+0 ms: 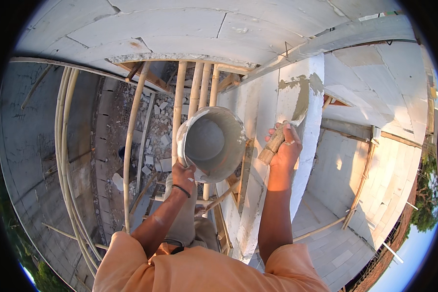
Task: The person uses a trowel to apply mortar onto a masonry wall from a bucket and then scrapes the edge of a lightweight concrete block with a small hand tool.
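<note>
My left hand (184,176) is closed on the near rim of a grey, mortar-smeared bucket (236,146). The bucket tilts so that I look into it, and grey mortar lies at its bottom. My right hand (288,148) grips a trowel by its thick wooden handle (272,146), above the top of a white block wall (297,151). Its blade is hard to tell apart from the wet grey mortar (301,100) smeared on the far part of that wall top.
Several bamboo poles (179,107) stand and cross left of the wall. Block rubble (155,121) lies far below between them. A tall white block wall (180,31) closes off the far side. On the right, a walled room (336,160) drops below wall-top level.
</note>
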`<action>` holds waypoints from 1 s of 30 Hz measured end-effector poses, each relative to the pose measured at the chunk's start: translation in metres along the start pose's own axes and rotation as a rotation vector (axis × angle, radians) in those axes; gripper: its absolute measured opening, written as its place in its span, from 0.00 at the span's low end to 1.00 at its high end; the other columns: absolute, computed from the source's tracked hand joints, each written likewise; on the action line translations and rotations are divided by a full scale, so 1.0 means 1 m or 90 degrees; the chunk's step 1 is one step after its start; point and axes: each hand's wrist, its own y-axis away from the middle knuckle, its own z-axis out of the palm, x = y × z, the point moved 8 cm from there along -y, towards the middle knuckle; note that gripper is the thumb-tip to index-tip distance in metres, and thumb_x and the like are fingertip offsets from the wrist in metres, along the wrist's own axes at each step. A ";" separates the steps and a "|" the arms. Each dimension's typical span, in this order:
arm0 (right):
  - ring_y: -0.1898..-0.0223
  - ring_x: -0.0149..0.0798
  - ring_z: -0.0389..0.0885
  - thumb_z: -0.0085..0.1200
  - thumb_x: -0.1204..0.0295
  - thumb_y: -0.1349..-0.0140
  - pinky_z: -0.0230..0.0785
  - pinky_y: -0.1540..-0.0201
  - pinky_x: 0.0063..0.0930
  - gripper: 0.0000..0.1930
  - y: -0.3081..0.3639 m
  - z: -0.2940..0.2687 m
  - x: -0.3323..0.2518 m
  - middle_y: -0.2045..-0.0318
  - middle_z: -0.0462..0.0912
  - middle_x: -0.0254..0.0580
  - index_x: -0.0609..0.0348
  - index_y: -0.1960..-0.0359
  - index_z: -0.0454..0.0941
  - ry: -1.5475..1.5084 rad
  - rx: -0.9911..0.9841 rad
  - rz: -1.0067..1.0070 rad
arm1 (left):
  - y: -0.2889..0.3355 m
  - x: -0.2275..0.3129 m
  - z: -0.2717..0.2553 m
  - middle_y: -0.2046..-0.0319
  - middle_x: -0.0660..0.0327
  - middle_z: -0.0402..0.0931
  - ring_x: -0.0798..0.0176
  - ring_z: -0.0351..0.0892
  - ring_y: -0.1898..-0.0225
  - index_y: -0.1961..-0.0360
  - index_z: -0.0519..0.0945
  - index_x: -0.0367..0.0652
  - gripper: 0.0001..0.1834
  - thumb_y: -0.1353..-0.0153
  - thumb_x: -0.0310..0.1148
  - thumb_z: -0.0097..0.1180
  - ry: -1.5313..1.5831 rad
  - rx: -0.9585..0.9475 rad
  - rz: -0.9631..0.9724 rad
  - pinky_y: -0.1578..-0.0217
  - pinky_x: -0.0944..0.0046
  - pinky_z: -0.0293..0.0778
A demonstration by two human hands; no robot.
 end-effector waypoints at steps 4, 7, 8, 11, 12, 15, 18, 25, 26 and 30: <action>0.71 0.40 0.77 0.54 0.68 0.38 0.73 0.75 0.33 0.17 0.015 -0.001 -0.008 0.63 0.77 0.49 0.69 0.52 0.72 -0.047 -0.015 -0.016 | 0.007 0.008 0.011 0.72 0.65 0.76 0.73 0.74 0.74 0.63 0.78 0.36 0.14 0.50 0.15 0.46 0.081 -0.051 -0.010 0.74 0.71 0.69; 0.72 0.39 0.77 0.53 0.66 0.37 0.72 0.76 0.32 0.19 0.043 -0.004 -0.010 0.64 0.77 0.47 0.70 0.50 0.72 -0.073 -0.038 -0.008 | 0.008 0.003 0.004 0.71 0.65 0.76 0.73 0.73 0.73 0.62 0.78 0.36 0.15 0.50 0.15 0.46 0.080 -0.052 0.017 0.74 0.70 0.69; 0.72 0.38 0.76 0.52 0.65 0.36 0.72 0.76 0.31 0.20 0.057 -0.011 -0.014 0.64 0.76 0.47 0.70 0.49 0.71 -0.075 -0.050 -0.020 | 0.008 0.003 0.005 0.71 0.65 0.76 0.73 0.73 0.73 0.61 0.77 0.36 0.15 0.50 0.15 0.46 0.058 -0.057 0.043 0.74 0.70 0.69; 0.73 0.37 0.76 0.49 0.65 0.35 0.72 0.75 0.30 0.21 0.097 -0.049 -0.005 0.65 0.76 0.46 0.70 0.47 0.70 -0.041 -0.084 -0.020 | 0.024 0.020 0.014 0.68 0.62 0.80 0.67 0.79 0.67 0.59 0.78 0.35 0.15 0.49 0.17 0.49 0.069 -0.076 -0.004 0.66 0.68 0.74; 0.73 0.37 0.76 0.49 0.65 0.35 0.72 0.75 0.30 0.21 0.114 -0.064 -0.003 0.65 0.76 0.46 0.70 0.47 0.70 -0.052 -0.083 -0.027 | 0.028 0.023 0.014 0.68 0.62 0.80 0.67 0.79 0.67 0.59 0.78 0.35 0.15 0.49 0.17 0.49 0.065 -0.082 0.006 0.66 0.68 0.74; 0.73 0.35 0.76 0.49 0.67 0.35 0.72 0.74 0.28 0.21 0.145 -0.097 0.013 0.65 0.76 0.44 0.71 0.46 0.70 0.037 -0.107 0.030 | 0.039 0.020 0.010 0.69 0.62 0.79 0.67 0.79 0.68 0.59 0.77 0.33 0.15 0.49 0.18 0.49 0.077 -0.077 0.009 0.67 0.69 0.74; 0.74 0.31 0.76 0.50 0.69 0.37 0.72 0.74 0.25 0.21 0.143 -0.109 0.011 0.66 0.76 0.40 0.71 0.45 0.71 0.221 -0.124 -0.006 | 0.049 0.005 0.006 0.69 0.63 0.78 0.68 0.78 0.69 0.59 0.77 0.33 0.15 0.50 0.18 0.49 0.130 -0.133 -0.012 0.68 0.69 0.73; 0.75 0.30 0.76 0.51 0.70 0.36 0.73 0.75 0.27 0.12 -0.013 -0.046 0.005 0.71 0.76 0.43 0.72 0.62 0.72 0.376 -0.060 -0.101 | 0.066 -0.006 0.021 0.70 0.65 0.77 0.70 0.75 0.71 0.61 0.77 0.33 0.15 0.51 0.17 0.49 0.091 -0.121 -0.012 0.71 0.69 0.70; 0.75 0.30 0.76 0.51 0.70 0.36 0.73 0.75 0.27 0.12 -0.018 -0.039 0.004 0.71 0.76 0.43 0.72 0.62 0.72 0.378 -0.067 -0.100 | 0.071 -0.003 0.016 0.71 0.66 0.76 0.70 0.74 0.72 0.62 0.77 0.33 0.14 0.52 0.17 0.48 0.146 -0.120 0.000 0.72 0.69 0.70; 0.76 0.31 0.75 0.50 0.67 0.35 0.71 0.76 0.27 0.13 -0.011 -0.024 0.004 0.74 0.75 0.41 0.68 0.58 0.72 0.266 -0.056 -0.117 | 0.063 -0.023 0.001 0.73 0.66 0.75 0.72 0.71 0.74 0.64 0.77 0.33 0.13 0.53 0.17 0.48 0.217 -0.131 -0.007 0.74 0.71 0.67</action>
